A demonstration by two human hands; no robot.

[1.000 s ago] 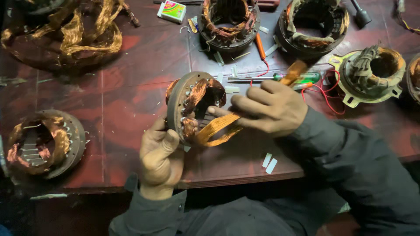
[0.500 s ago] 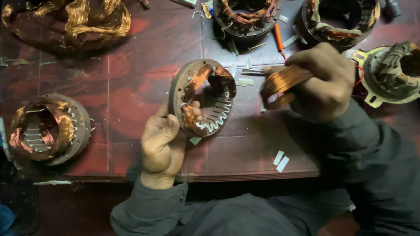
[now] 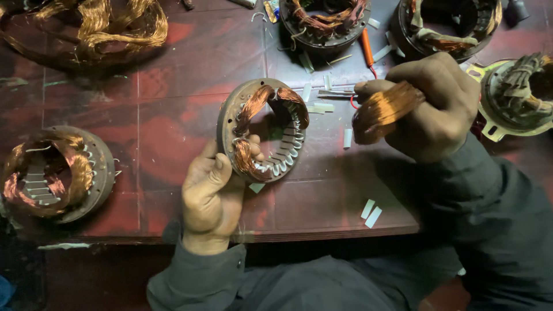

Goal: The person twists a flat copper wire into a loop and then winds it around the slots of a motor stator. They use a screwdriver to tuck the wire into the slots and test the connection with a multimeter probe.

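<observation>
My right hand (image 3: 435, 106) has pulled a copper coil bundle (image 3: 385, 110) clear of the stator (image 3: 262, 131), fingers clamped on it; my left hand (image 3: 212, 193) grips the stator tilted on the surface (image 3: 167, 132).

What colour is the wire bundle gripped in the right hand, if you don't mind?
Shiny copper-orange: the wire bundle in the right hand, seen best in the head view.
</observation>
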